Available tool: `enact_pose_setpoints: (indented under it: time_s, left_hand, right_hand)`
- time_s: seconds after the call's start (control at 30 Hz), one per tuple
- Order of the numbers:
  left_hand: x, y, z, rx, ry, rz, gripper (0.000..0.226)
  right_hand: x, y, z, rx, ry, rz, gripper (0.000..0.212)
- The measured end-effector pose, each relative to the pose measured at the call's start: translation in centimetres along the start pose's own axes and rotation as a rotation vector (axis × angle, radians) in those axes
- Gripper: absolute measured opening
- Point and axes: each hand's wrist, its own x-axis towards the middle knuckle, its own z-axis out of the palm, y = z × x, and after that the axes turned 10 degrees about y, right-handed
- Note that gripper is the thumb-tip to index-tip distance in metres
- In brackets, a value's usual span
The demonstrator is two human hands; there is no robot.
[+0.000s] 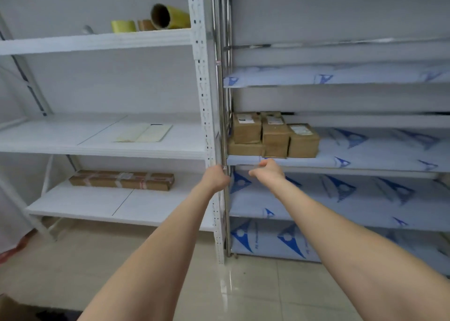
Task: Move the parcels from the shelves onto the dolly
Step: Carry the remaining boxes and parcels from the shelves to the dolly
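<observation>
Several small brown cardboard parcels [275, 135] with white labels stand bunched at the left end of the right rack's middle shelf [365, 161]. A long flat brown parcel [121, 180] bound with tape lies on the left rack's lower shelf. Both my arms reach forward. My left hand [216, 178] is at the uprights between the two racks, its fingers hidden behind the back of the hand. My right hand [267, 171] sits just under the front edge of the parcels' shelf, fingers loosely curled, thumb out to the left, holding nothing. No dolly is in view.
A white perforated upright [207, 125] and a steel pole [222, 101] divide the racks. Yellow tape rolls [160, 16] sit on the top left shelf and flat cream sheets [143, 132] on the middle one. Blue-printed film covers the right shelves. The floor [255, 291] is glossy tile.
</observation>
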Motion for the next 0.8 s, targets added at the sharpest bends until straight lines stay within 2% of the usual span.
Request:
enact_pose_setpoints:
  time_s: [0.17,0.37,0.63,0.8]
  left_hand:
    - [0.2,9.0,5.7,0.012,-0.019,0.073,0.05]
    - [2.3,16.0,11.4,0.048,-0.066,0.128,0.046]
    - [9.5,22.3,18.4,0.094,-0.077,0.18,0.052]
    - [17.2,25.2,23.1,0.047,-0.068,0.177,0.055]
  right_hand:
    - [4.4,3.7,-8.1,0.007,0.088,0.014,0.051]
    - [9.5,7.9,-14.5,0.047,0.136,0.059,0.051]
    - [18.9,11.7,-17.6,0.063,0.092,0.09,0.044]
    - [27.7,13.3,-17.5,0.04,0.078,0.098,0.049]
